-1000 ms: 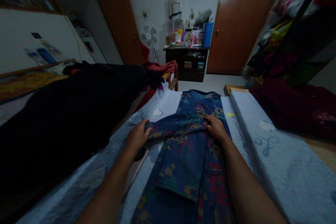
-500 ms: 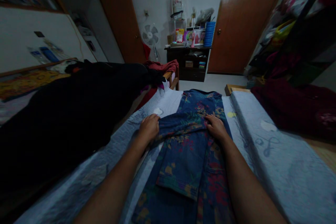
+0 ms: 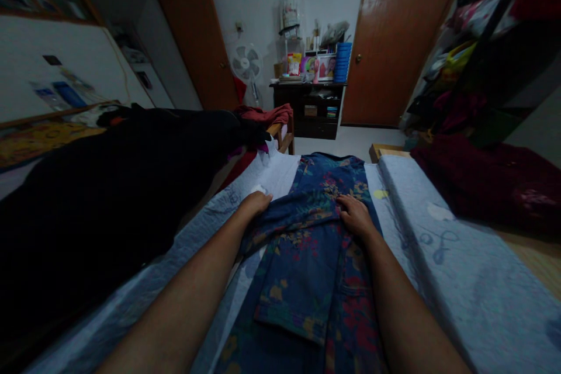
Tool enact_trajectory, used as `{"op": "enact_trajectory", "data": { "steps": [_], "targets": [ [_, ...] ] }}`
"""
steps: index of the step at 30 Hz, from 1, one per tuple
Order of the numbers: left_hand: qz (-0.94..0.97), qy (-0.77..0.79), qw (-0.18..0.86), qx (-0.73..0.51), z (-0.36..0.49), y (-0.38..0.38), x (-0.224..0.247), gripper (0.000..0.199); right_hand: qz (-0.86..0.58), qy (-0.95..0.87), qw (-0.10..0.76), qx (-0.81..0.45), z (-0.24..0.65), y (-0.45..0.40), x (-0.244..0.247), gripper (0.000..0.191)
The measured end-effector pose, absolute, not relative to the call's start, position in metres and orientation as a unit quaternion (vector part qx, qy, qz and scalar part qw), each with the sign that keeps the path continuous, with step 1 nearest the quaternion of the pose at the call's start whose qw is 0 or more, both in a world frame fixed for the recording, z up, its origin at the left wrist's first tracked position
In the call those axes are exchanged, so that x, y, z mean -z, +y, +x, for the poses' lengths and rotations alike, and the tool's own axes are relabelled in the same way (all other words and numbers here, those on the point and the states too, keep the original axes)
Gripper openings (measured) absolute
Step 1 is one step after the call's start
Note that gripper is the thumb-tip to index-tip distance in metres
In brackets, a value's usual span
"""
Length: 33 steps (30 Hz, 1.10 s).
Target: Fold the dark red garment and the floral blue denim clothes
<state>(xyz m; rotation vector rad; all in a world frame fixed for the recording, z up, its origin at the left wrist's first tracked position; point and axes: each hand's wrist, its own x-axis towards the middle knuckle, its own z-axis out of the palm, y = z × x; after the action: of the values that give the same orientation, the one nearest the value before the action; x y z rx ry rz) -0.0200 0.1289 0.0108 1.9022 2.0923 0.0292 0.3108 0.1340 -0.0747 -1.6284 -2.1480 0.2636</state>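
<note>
A dark blue floral shirt (image 3: 302, 280) lies lengthwise on the bed, its dark-edged neck at the far end. One sleeve is folded back across the body, with its cuff towards me. At the left, my left hand (image 3: 256, 204) is closed on the edge of the folded sleeve near the shoulder. My right hand (image 3: 357, 215) is on the right part of the same fold, fingers bent and thumb close to them, pinching the cloth. The fingertips of both hands are partly hidden by the fabric.
A pale printed sheet (image 3: 460, 269) covers the bed, with a raised ridge on the right. Black cloth (image 3: 109, 187) is heaped along the left. A maroon garment (image 3: 482, 181) lies at the right. Beyond stand a dark cabinet (image 3: 284, 117) and a white fan (image 3: 246, 63).
My left hand has shifted slightly outwards and forwards along the sleeve fold, and the cloth beneath its wrist has spread left. The right hand stays on the fold. The view has shifted slightly.
</note>
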Motion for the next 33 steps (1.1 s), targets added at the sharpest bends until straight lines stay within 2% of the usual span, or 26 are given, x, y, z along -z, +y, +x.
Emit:
{"op": "enact_trajectory", "data": {
  "steps": [7, 10, 13, 18, 26, 33],
  "targets": [
    [0.698, 0.678, 0.232, 0.016, -0.005, 0.133, -0.016, 0.038, -0.590, -0.773, 0.212, -0.097, 0.309, 0.131, 0.068, 0.053],
    [0.704, 0.672, 0.232, 0.010, 0.000, 0.131, -0.010, 0.029, -0.591, -0.773, 0.212, -0.096, 0.308, 0.130, 0.066, 0.052],
    [0.704, 0.680, 0.202, -0.009, 0.000, 0.130, -0.006, 0.021, -0.589, -0.773, 0.214, -0.097, 0.308, 0.129, 0.065, 0.051],
    [0.707, 0.694, 0.133, -0.034, -0.003, 0.134, -0.016, 0.020, -0.592, -0.772, 0.209, -0.096, 0.308, 0.128, 0.064, 0.052],
    [0.695, 0.717, 0.018, -0.049, 0.003, 0.127, -0.015, 0.032, -0.600, -0.766, 0.203, -0.108, 0.307, 0.125, 0.059, 0.052],
    [0.755, 0.648, -0.096, -0.033, 0.005, 0.104, 0.005, 0.033, -0.600, -0.763, 0.215, -0.107, 0.307, 0.126, 0.061, 0.049]
  ]
}}
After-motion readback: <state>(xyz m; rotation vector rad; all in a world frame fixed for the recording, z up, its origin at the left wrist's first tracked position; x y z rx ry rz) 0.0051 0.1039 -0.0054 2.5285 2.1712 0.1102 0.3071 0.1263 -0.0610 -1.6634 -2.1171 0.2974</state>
